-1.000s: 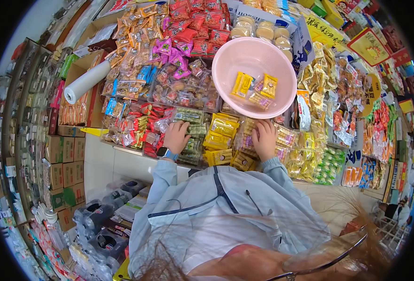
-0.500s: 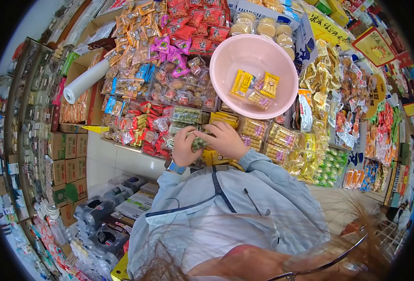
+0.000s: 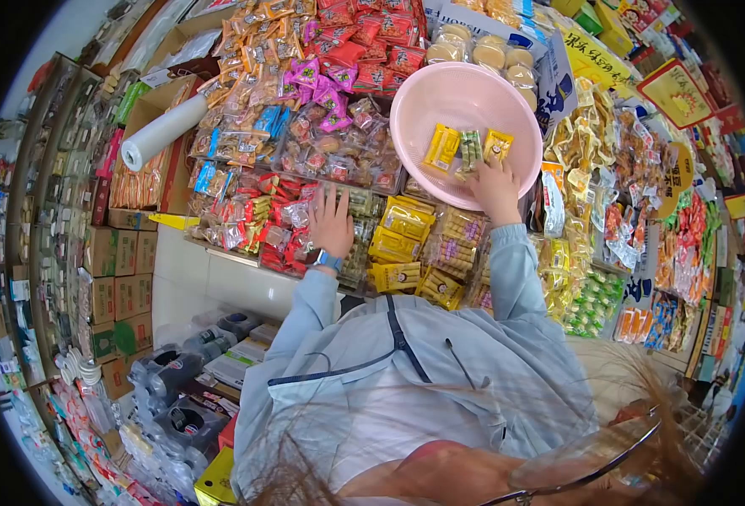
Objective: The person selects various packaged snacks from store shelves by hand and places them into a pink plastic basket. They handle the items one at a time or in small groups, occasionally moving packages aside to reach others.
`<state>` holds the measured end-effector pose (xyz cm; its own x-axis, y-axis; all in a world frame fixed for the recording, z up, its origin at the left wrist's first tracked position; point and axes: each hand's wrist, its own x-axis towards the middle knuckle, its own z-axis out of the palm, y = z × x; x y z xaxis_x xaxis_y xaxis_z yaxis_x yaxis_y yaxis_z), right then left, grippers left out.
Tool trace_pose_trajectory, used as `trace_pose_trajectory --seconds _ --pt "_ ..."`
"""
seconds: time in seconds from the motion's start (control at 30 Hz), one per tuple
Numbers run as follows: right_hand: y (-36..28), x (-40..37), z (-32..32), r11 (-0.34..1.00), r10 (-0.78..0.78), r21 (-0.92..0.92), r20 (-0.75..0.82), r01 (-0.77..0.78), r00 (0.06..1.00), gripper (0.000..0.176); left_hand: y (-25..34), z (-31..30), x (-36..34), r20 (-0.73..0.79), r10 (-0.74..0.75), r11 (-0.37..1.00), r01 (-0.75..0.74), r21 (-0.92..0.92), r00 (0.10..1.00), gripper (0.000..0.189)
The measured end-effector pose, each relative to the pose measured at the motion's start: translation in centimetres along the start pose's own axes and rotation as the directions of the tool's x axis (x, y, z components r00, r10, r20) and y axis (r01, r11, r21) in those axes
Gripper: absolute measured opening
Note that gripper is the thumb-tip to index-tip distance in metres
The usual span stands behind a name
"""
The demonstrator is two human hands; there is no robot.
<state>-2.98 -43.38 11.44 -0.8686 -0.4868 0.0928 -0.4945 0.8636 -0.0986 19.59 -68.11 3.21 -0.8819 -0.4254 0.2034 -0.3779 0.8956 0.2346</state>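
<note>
My right hand (image 3: 496,192) reaches over the near rim of a pink plastic basket (image 3: 406,135), its fingers closed on the lower end of a green snack packet (image 3: 471,147). Beside that packet lie a yellow packet (image 3: 441,148) to the left and another yellow packet (image 3: 498,145) to the right. My left hand (image 3: 332,221) is open, fingers spread, over the green snack packets (image 3: 360,202) and next to the red-wrapped snacks (image 3: 286,211). It holds nothing. A watch is on the left wrist.
Yellow packets (image 3: 402,229) and stick-snack packs (image 3: 457,236) fill trays in front of me. Purple-wrapped sweets (image 3: 330,103) and red packets (image 3: 364,42) lie farther back. A plastic roll (image 3: 166,131) sits at left; bottle packs (image 3: 188,422) stand on the floor.
My right hand has moved up and right into the basket with the green packet. My left hand has let go of it and spread over the trays.
</note>
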Motion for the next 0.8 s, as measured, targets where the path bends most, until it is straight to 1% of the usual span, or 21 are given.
trace_pose_trajectory --seconds 0.03,0.07,0.13,0.17,0.2,0.27,0.3,0.33,0.37,0.43,0.47,0.57,0.67,0.77,0.8 --pt "0.0 -0.2 0.2 1.0 -0.014 0.025 -0.104 0.017 0.994 0.045 -0.2 0.1 0.4 0.01 0.013 1.0 -0.013 0.02 1.0 0.065" --pt "-0.1 -0.6 0.4 0.99 -0.057 0.119 -0.197 0.082 0.979 0.041 -0.5 0.1 0.6 -0.01 0.016 1.0 -0.016 0.014 1.0 0.062" --pt "-1.3 -2.0 -0.2 0.929 -0.107 0.289 -0.385 0.23 0.917 0.033 -1.1 -0.1 1.1 0.004 0.023 0.998 -0.023 0.066 1.0 0.062" --pt "-2.1 -3.1 -0.8 0.903 -0.17 0.298 -0.412 0.309 0.895 0.031 -1.2 -0.1 1.5 0.008 0.029 0.995 -0.03 0.092 1.0 0.062" --pt "-3.1 -4.6 -1.5 0.871 -0.231 0.304 -0.438 0.385 0.869 0.03 -1.1 -0.3 1.7 -0.042 0.041 0.992 -0.036 0.118 0.998 0.055" --pt "-4.3 -7.8 -0.7 0.771 -0.338 0.366 -0.457 0.521 0.822 0.032 -1.7 -0.4 2.2 -0.03 0.1 0.984 -0.094 0.154 0.995 0.052" --pt "-4.8 -9.2 -0.1 0.753 -0.356 0.399 -0.422 0.524 0.834 0.033 -2.0 -0.6 2.2 -0.021 0.131 0.977 -0.126 0.171 0.991 0.051" --pt "-5.3 -10.5 0.6 0.736 -0.373 0.432 -0.385 0.522 0.844 0.034 -1.9 -1.0 2.1 -0.095 0.176 0.974 -0.159 0.163 0.98 0.043" --pt "-6.0 -11.6 1.1 0.72 -0.388 0.465 -0.346 0.515 0.855 0.034 -1.7 -1.5 1.8 -0.067 0.173 0.979 -0.164 0.12 0.983 0.041" --pt "-7.6 -13.1 1.6 0.708 -0.382 0.504 -0.317 0.496 0.868 0.039 -0.7 -2.9 0.8 -0.014 0.175 0.984 -0.174 0.034 0.985 0.036" --pt "-8.5 -13.4 1.8 0.704 -0.376 0.52 -0.306 0.484 0.875 0.042 -0.1 -3.5 0.4 -0.029 0.236 0.971 -0.237 -0.041 0.971 0.031" --pt "-11.5 -12.6 -0.7 0.726 -0.34 0.505 -0.326 0.467 0.882 0.047 2.6 -4.1 -1.0 -0.134 0.409 0.859 -0.43 -0.276 0.903 0.035" --pt "-11.1 -11.2 0.1 0.683 -0.407 0.608 -0.144 0.405 0.902 0.045 3.5 -3.5 -1.3 -0.166 0.479 0.786 -0.506 -0.355 0.862 0.042" --pt "-9.5 -9.1 -0.3 0.754 -0.424 0.431 -0.258 0.496 0.868 0.041 2.8 -5.5 -0.4 -0.157 0.313 0.796 -0.349 -0.496 0.937 0.055" --pt "-8.5 -8.1 0.0 0.801 -0.315 0.4 -0.352 0.446 0.881 0.038 1.4 -4.6 -0.4 -0.103 0.233 0.813 -0.252 -0.526 0.967 0.065"
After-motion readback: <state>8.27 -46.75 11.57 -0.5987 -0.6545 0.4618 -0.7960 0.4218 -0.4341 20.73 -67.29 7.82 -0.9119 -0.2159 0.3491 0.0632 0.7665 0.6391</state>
